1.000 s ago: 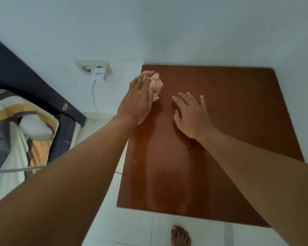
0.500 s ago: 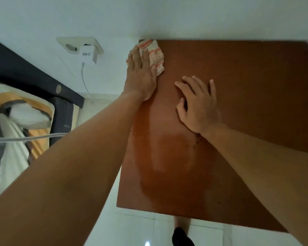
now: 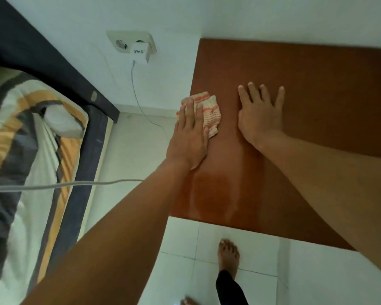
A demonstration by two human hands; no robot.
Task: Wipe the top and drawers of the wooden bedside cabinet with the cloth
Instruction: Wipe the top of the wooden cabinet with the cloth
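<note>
The reddish-brown top of the wooden bedside cabinet fills the right half of the view, seen from above. Its drawers are hidden below the top. A white cloth with orange stripes lies bunched at the top's left edge. My left hand presses flat on the cloth, fingers over it. My right hand rests flat and spread on the bare wood just right of the cloth, holding nothing. A damp streak shows on the wood nearer the front edge.
A bed with a dark frame and patterned bedding stands to the left. A wall socket with a white charger and its cable sit beside the cabinet. White floor tiles and my bare foot lie in front.
My left hand has dragged the cloth from the far left corner back toward me along the left edge. My right hand has stayed flat on the top.
</note>
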